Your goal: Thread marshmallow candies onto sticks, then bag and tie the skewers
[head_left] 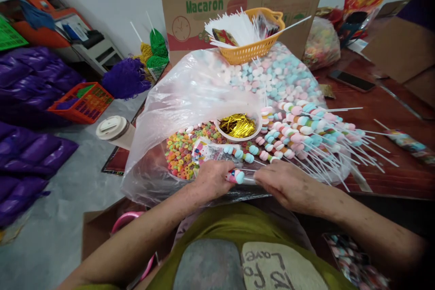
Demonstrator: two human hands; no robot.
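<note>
My left hand (215, 180) is closed around a marshmallow skewer (239, 176); a blue and pink end shows past its fingers. To its right my right hand (286, 185) is closed, its fingertips at the skewer's white stick. Just beyond my hands lies another skewer with blue marshmallows (249, 157), beside printed clear wrappers (208, 150). A white bowl (257, 128) holds gold twist ties (238, 125). Many finished-looking skewers (306, 129) are piled to the right, sticks pointing toward me. Ring gummies (180, 154) lie at the left on the plastic sheet.
A yellow basket (251, 50) with white sticks stands at the back, before a cardboard box (190, 22). Loose marshmallows (288, 72) spread in front of it. A phone (351, 80) lies at the right. A lidded cup (117, 131) stands by the table's left edge.
</note>
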